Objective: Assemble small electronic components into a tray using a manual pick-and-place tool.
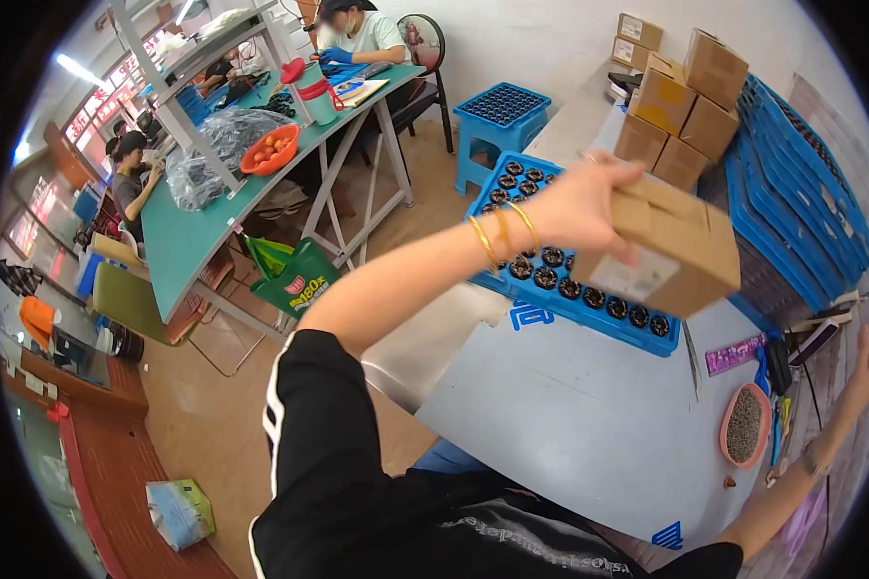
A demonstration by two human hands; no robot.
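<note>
My left hand (589,207) grips a brown cardboard box (681,251) by its end, with the thumb and fingers around it. The box is held tilted above a blue tray (671,345) that carries rows of small round black parts (545,279). It hides part of that tray. At the far right rim of the picture my right hand (867,365) is raised with its fingers apart, beside a dark shape at the edge. Nothing shows in its fingers.
Cardboard boxes (662,94) are stacked behind the tray, left of tall piled blue trays (792,183). A pink bowl of small grey pieces (745,425) and tools lie at the table's right. A blue stool (475,154) holds another tray. Co-workers sit by a green table (198,241).
</note>
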